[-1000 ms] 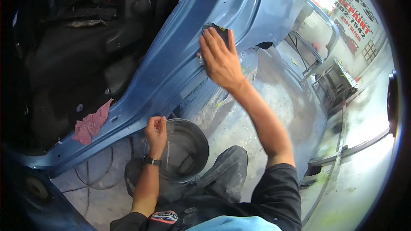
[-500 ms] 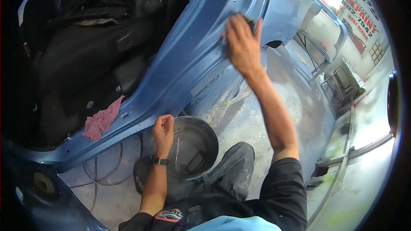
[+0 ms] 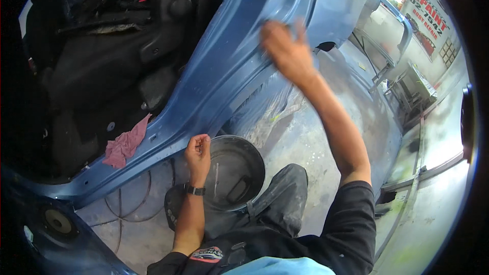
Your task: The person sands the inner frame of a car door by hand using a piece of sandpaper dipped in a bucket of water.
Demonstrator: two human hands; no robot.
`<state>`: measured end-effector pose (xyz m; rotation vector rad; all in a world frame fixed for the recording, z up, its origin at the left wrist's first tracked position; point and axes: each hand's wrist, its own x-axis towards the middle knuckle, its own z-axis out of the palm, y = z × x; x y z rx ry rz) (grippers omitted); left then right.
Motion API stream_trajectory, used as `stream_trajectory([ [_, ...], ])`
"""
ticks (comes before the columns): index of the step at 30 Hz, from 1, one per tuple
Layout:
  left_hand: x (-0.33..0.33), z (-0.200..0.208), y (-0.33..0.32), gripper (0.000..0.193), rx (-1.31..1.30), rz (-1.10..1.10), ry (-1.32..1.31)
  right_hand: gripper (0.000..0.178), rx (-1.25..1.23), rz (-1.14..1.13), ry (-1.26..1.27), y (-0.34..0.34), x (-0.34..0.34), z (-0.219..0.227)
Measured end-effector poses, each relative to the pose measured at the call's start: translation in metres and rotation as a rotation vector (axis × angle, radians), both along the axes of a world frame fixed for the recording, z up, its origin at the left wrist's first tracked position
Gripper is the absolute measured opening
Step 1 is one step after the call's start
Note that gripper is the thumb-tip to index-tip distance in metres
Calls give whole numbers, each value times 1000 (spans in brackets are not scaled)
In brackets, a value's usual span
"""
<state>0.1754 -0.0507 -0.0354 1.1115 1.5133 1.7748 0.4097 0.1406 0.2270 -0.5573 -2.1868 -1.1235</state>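
Note:
My right hand [image 3: 288, 53], smeared by motion, presses against the blue door pillar [image 3: 224, 66] of a car body. A dark pad [image 3: 289, 26] shows in part at its fingers; most of it is hidden, and its exact kind does not show. Lower down, my left hand [image 3: 197, 152] hovers beside the sill, at the left rim of a black bucket [image 3: 257, 155]. Its fingers are curled together towards the thumb, and nothing shows in them. Inside the bucket lie a dark oblong thing [image 3: 238, 188] and a thin pale strip.
A pink cloth [image 3: 126, 145] lies over the door sill left of my left hand. Cables [image 3: 120, 216] loop across the floor below it. The car's dark interior fills the upper left. Right of the car are a blue frame [image 3: 405, 30] and a metal stand [image 3: 415, 89].
My right hand has slid a little to the left along the pillar and blurred. The left hand keeps its curled pose by the bucket. The whole view has shifted slightly.

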Motion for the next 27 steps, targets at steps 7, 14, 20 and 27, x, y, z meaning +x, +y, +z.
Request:
stream_trajectory([
  [7, -4, -12, 3, 22, 19, 11, -6, 31, -113, -12, 24, -16, -18, -21],
  [14, 3, 4, 3, 23, 27, 35, 46, 30, -244, 123, 60, -22, -21, -22],
  [20, 4, 0, 1, 22, 56, 55, 61, 36, 3, -147, 242, 4, 1, 16],
  [27, 8, 6, 0, 21, 22, 16, 73, 35, 24, -159, 158, 9, 13, 19],
])
